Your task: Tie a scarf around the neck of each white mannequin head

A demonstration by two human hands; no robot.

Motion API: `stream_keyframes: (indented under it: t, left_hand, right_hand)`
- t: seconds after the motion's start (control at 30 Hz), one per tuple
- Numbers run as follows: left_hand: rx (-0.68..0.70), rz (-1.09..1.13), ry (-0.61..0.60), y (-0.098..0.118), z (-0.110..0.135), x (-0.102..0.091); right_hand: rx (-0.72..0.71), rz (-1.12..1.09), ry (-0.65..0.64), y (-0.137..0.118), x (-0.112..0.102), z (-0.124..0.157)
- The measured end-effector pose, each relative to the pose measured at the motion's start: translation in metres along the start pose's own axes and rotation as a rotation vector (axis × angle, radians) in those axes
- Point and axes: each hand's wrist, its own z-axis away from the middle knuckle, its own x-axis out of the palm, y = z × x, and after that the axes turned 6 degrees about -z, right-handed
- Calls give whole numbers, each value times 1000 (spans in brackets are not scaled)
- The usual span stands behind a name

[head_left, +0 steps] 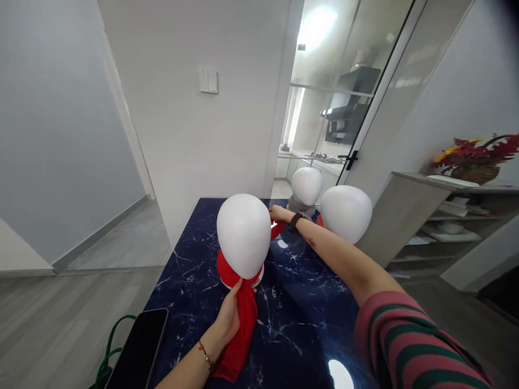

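Observation:
A white foam mannequin head (244, 234) stands on the dark blue marbled table (300, 319), with a red scarf (241, 329) wound round its neck. My left hand (229, 319) is closed on the scarf's hanging front end, just below the head. My right hand (278, 213) reaches behind the head and grips the scarf's other end (277, 229) at the back of the neck. Two more white foam heads stand further back: one with a grey scarf (306, 186), one with red at its neck (346, 212).
A black phone (140, 348) lies at the table's near left corner, beside a green cord (107, 356). Right of the table stands a shelf unit (446, 216) with a flower basket (474, 159). A glass sliding door (365, 108) opens onto a kitchen behind.

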Motion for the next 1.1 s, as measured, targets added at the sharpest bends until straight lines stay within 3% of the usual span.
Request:
stream_keyframes:
  t: [0.1,0.17,0.3,0.4,0.47,0.53,0.6,0.7,0.8,0.93,1.03,1.1]
  left_hand:
    - [30,43,-15,2,0,2]
    - [42,42,-8,3,1,4]
    - [92,40,12,3,3,8]
    - [107,31,30,2,2,6]
    - [85,13,6,0,0,3]
    - [83,17,-23,0,-1,2]
    - [104,41,-54,0,0,4]
    - [101,64,-102,0,5,8]
    - [77,59,-151,1,7,10]
    - [99,33,-159,1,6,8]
    - [59,-30,-105,2,7,8]
    - [67,-76,-66,4,8,8]
  right_hand:
    - [80,-16,-126,27,-5,35]
    - [106,-138,-290,43,-12,65]
    - [129,-649,-674,59,-14,134]
    - [150,-971,-790,54,12,184]
    - [157,-1145,-763,41,45,210]
    - [182,-1321,-657,25,84,229]
    - [229,-1486,-519,6,124,243]
    - [240,-1694,-424,-23,168,256]
    - [178,-1777,-395,-46,189,265]
    - [105,-1643,-241,-63,198,273]
    - [209,-1687,-262,-67,205,272]
    - [278,-1711,-201,-68,208,269]
